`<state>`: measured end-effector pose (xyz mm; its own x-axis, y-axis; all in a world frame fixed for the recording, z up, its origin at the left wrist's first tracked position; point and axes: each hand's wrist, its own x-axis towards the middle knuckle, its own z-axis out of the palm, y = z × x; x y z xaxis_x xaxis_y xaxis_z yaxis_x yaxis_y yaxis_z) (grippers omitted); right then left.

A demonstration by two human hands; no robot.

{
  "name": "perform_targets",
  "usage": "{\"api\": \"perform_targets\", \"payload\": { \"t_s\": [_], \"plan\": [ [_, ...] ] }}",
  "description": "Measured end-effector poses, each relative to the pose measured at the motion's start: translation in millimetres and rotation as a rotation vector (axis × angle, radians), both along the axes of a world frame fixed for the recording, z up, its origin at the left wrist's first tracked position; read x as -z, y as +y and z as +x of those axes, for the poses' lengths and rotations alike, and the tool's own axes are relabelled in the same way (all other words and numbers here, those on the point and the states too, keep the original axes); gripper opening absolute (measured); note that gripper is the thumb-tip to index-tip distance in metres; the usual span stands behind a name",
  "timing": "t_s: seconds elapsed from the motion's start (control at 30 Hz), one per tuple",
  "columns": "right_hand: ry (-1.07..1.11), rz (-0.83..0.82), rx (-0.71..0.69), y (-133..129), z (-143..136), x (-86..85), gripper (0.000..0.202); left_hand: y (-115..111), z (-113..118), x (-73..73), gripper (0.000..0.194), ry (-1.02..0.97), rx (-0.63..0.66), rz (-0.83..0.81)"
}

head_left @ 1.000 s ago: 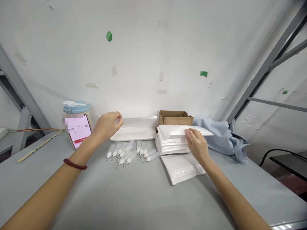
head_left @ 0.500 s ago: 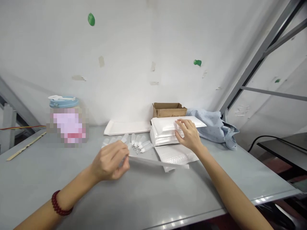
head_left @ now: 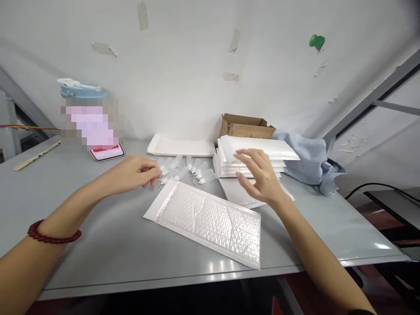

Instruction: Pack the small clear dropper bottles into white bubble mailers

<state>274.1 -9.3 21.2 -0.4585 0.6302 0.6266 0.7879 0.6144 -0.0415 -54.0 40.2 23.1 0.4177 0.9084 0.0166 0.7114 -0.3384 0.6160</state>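
My left hand (head_left: 142, 172) hovers beside several small translucent plastic bottles (head_left: 172, 168), its fingers loosely bent downward and nothing visible in them. Just in front lies a white bubble mailer (head_left: 210, 221), flat and slanted, its flap end toward the left hand. My right hand (head_left: 259, 177) has thumb and fingers spread apart at the near side of a stack of white bubble mailers (head_left: 259, 148). Whether its fingertips touch the stack I cannot tell. Partly under this hand, another white mailer (head_left: 238, 192) lies on the table.
A flat white pile (head_left: 182, 146) lies by the wall. Behind the stack stands an open cardboard box (head_left: 247, 126), with a light blue cloth (head_left: 302, 157) to its right. At left are a phone (head_left: 108, 152), a blue-lidded container (head_left: 83, 90) and a thin wooden stick (head_left: 37, 155) on the grey table (head_left: 108, 245).
My left hand has let go of the mailer, which now lies flat on the table, and has moved toward the bottles. My right hand stays by the stack. The view has tilted down.
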Motion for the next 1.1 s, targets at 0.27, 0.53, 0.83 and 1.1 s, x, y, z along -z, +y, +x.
{"api": "perform_targets", "payload": {
  "t_s": [0.27, 0.53, 0.83, 1.1],
  "plan": [
    [0.009, -0.585, -0.316, -38, -63, 20.5, 0.062, -3, 4, -1.2, 0.031, 0.111, 0.201, -0.48],
    [-0.162, -0.675, -0.284, -44, -71, 34.5, 0.102, -7, 14, 12.0, 0.02, 0.001, 0.269, -0.592],
    [0.006, -0.563, -0.278, -52, -75, 28.6, 0.102, -7, 16, 13.3, 0.012, -0.246, 0.375, -0.82],
    [-0.021, -0.52, -0.269, -56, -78, 29.8, 0.098, -18, 30, 23.2, 0.032, -0.297, 0.403, -0.718]
  ]
}}
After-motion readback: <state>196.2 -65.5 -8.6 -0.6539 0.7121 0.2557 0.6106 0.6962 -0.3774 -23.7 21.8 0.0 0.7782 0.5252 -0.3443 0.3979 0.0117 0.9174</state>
